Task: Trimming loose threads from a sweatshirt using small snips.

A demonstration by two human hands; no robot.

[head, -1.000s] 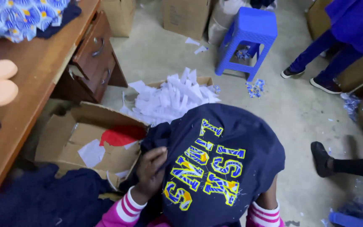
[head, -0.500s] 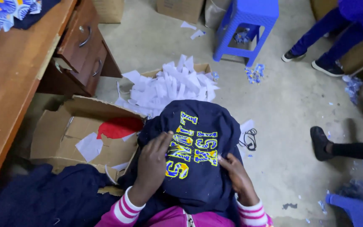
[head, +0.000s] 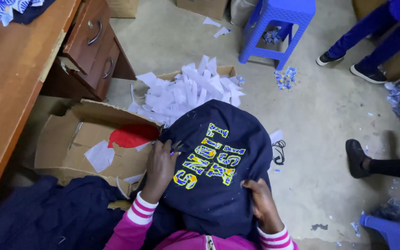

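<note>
Gripping navy garment (head: 218, 162) | left hand (head: 160, 167) fingers pinching its edge | right hand (head: 262, 206) fingers clutching hem

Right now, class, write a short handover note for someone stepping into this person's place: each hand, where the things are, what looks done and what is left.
Left hand: holds a small metal tool against the navy garment, beside its yellow lettering.
Right hand: grips the garment's lower right edge, fingers tucked under.
Garment lies spread over the lap, lettering up.
Cardboard box ahead is heaped with white paper scraps.
Done: lettering is on the cloth.
Left: I cannot tell how much picking remains.
</note>
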